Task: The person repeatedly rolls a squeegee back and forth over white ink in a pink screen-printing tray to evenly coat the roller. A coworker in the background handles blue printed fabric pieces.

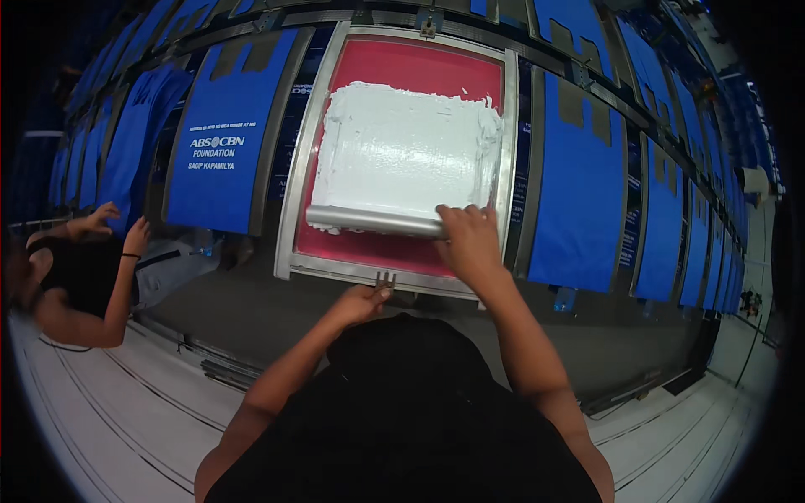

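A screen printing frame with light metal sides and pink-red mesh lies in front of me. Thick white ink covers the middle of the mesh, ragged at its edges. My right hand is closed on the right end of a silver squeegee, which lies across the mesh along the near border of the ink. At the frame's near edge, my left hand is closed by a small pronged metal bracket, gripping the frame there. Its lower fingers are partly hidden.
Blue fabric pieces lie on grey boards to the left, and more blue pieces to the right. A metal rail with clamps runs behind the frame. At the left, another person's hands touch a lifted blue piece.
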`<state>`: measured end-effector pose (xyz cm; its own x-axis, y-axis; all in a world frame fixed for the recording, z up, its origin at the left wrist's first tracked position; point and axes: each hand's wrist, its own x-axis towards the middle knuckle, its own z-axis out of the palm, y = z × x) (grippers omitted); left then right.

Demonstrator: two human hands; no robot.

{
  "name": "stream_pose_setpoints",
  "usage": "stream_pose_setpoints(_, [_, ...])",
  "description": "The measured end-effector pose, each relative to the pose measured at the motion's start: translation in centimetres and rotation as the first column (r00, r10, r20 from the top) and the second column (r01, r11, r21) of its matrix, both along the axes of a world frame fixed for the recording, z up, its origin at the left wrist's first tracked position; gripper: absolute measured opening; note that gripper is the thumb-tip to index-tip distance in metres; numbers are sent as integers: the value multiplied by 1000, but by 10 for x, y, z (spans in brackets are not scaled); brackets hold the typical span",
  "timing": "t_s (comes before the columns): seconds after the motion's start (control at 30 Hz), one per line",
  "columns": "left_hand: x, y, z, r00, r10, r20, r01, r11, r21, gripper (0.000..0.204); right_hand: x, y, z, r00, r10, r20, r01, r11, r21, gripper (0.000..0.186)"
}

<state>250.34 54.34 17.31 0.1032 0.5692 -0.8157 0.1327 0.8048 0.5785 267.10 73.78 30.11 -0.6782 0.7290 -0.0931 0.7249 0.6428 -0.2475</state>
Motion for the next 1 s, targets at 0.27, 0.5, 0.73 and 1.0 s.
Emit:
stream_pose_setpoints(0.27, [-54,38,62,789,208,-579,89,893,441,39,82,82,-62,857,-414,-308,150,771,-619,41])
stream_pose_setpoints(0.5, [-184,74,-21,695,488,-528,-147,815,560,57,60,99,-100,567,-727,-388,100,528,-843,28])
stream_pose_setpoints(0.73, [-96,72,41,712,622,-324,-329,704,630,51,149,104,-46,571,-687,-450,116,610,-784,32])
stream_pose_setpoints(1.0, [170,162,10,811,540,-224,-284,699,657,52,413,139,-19,455,-781,-428,279,581,-764,37])
